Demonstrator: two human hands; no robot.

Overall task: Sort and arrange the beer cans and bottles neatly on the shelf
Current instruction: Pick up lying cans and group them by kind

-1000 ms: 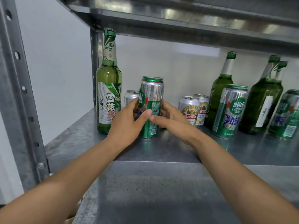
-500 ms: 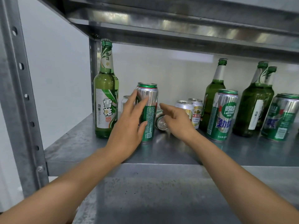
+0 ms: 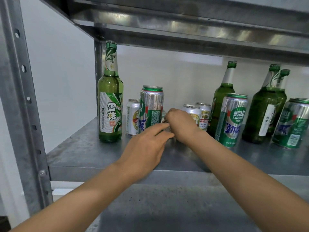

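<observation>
Head view: the right hand (image 3: 181, 125) is curled around a fallen can (image 3: 164, 118) lying behind the tall can (image 3: 151, 109), presumably to stand it upright; the can is mostly hidden. The left hand (image 3: 147, 148) is held loosely open, empty, fingers beside the tall can's base. Bottles (image 3: 110, 97) and other cans (image 3: 231, 119) are left standing unsorted along the shelf (image 3: 80, 153).
</observation>
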